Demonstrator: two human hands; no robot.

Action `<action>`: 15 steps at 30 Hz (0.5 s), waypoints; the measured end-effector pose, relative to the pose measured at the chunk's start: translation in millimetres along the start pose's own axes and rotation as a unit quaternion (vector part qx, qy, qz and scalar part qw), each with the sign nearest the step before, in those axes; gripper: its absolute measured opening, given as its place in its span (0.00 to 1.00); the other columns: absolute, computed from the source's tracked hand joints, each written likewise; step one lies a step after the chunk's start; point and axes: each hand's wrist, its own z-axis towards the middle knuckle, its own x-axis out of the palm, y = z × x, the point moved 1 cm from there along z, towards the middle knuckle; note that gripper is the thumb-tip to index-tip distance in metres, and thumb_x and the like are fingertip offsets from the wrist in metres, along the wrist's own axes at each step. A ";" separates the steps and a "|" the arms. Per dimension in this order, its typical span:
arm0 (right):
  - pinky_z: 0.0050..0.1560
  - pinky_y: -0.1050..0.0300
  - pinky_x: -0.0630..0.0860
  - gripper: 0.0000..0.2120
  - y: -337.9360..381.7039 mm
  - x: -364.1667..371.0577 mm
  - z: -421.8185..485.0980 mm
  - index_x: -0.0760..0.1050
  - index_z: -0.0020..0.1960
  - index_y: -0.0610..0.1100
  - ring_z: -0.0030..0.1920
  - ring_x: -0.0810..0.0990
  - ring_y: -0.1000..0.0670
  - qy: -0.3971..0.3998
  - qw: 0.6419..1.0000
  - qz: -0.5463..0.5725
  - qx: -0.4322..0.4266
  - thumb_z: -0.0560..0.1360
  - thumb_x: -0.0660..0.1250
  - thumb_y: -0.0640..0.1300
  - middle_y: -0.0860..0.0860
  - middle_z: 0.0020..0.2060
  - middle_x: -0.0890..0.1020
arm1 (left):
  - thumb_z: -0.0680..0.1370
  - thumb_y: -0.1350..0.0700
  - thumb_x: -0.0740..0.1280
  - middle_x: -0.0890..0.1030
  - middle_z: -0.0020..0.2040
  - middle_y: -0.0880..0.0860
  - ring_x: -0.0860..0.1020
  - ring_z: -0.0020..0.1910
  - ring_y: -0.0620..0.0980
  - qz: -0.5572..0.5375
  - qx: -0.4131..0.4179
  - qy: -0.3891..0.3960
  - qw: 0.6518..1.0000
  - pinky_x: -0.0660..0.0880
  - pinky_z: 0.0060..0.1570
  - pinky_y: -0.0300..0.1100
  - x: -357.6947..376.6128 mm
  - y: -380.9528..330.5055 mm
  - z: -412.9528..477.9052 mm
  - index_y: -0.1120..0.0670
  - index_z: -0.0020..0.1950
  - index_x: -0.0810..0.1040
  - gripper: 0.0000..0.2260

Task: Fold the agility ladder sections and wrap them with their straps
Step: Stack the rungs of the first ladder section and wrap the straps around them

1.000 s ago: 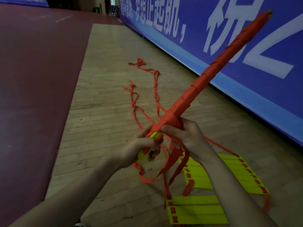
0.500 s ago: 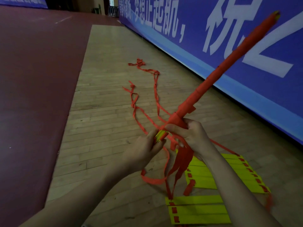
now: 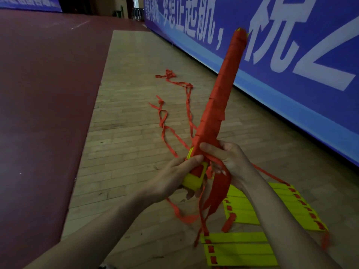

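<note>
Ladder bundle, wound in orange strap, gripped at its lower end by both hands.

It slants up from the hands toward one o'clock, its tip against the blue banner. The left hand curls round the bare yellow butt; the right hand, just beside it at two o'clock, clamps the wrapped part. Strap tails hang from under the right hand. A loose strap trails over the wooden floor toward eleven o'clock. Yellow rungs lie flat at five o'clock, below the right wrist.
</note>
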 end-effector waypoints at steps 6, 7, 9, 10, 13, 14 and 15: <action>0.16 0.66 0.59 0.10 -11.9 -4.7 2.1 0.74 0.42 0.37 0.14 0.61 0.58 0.012 0.999 0.004 0.034 0.68 0.70 0.43 0.53 0.16 0.66 | 0.82 0.43 0.54 0.77 0.38 0.54 0.74 0.36 0.42 0.365 0.118 -0.211 0.899 0.72 0.38 0.43 -30.8 10.2 8.2 0.61 0.46 0.76 0.23; 0.16 0.66 0.59 0.12 -14.2 -6.1 2.4 0.74 0.43 0.37 0.14 0.61 0.58 0.022 0.999 -0.006 0.040 0.66 0.71 0.44 0.53 0.17 0.66 | 0.82 0.50 0.58 0.77 0.44 0.54 0.74 0.43 0.43 0.457 0.198 -0.252 0.830 0.71 0.42 0.42 -40.9 12.1 9.4 0.60 0.51 0.75 0.14; 0.17 0.66 0.59 0.12 -16.8 -6.4 -0.3 0.74 0.41 0.39 0.14 0.60 0.58 0.053 0.997 -0.037 0.048 0.65 0.71 0.46 0.53 0.17 0.66 | 0.78 0.58 0.65 0.72 0.60 0.57 0.72 0.60 0.51 0.598 0.286 -0.232 0.712 0.73 0.57 0.45 -54.4 14.4 11.3 0.58 0.65 0.69 0.16; 0.17 0.66 0.59 0.12 -17.9 -6.0 -2.6 0.74 0.40 0.40 0.14 0.60 0.58 0.071 0.994 -0.055 0.055 0.64 0.71 0.47 0.54 0.17 0.66 | 0.76 0.56 0.67 0.69 0.66 0.58 0.67 0.67 0.55 0.645 0.303 -0.194 0.674 0.68 0.66 0.49 -58.3 14.1 11.5 0.56 0.69 0.66 0.22; 0.17 0.66 0.59 0.20 -24.2 -6.6 -7.1 0.73 0.44 0.38 0.14 0.60 0.58 0.118 0.985 -0.090 0.092 0.61 0.72 0.51 0.52 0.16 0.66 | 0.76 0.48 0.63 0.64 0.74 0.55 0.56 0.76 0.58 0.702 0.341 -0.113 0.615 0.51 0.74 0.60 -59.7 6.0 9.5 0.50 0.73 0.66 0.26; 0.16 0.67 0.59 0.20 -22.8 -4.8 -10.8 0.73 0.44 0.37 0.14 0.60 0.58 0.135 0.980 -0.094 0.110 0.61 0.71 0.51 0.52 0.16 0.65 | 0.76 0.47 0.63 0.65 0.74 0.55 0.56 0.76 0.57 0.701 0.353 -0.091 0.613 0.49 0.74 0.61 -58.7 5.6 8.4 0.50 0.72 0.69 0.24; 0.15 0.68 0.58 0.18 -24.9 -5.0 -11.8 0.72 0.43 0.37 0.13 0.60 0.58 0.150 0.976 -0.095 0.125 0.63 0.70 0.50 0.52 0.15 0.65 | 0.76 0.48 0.64 0.67 0.73 0.55 0.58 0.76 0.57 0.696 0.360 -0.073 0.617 0.49 0.73 0.62 -57.8 5.7 6.6 0.50 0.70 0.72 0.22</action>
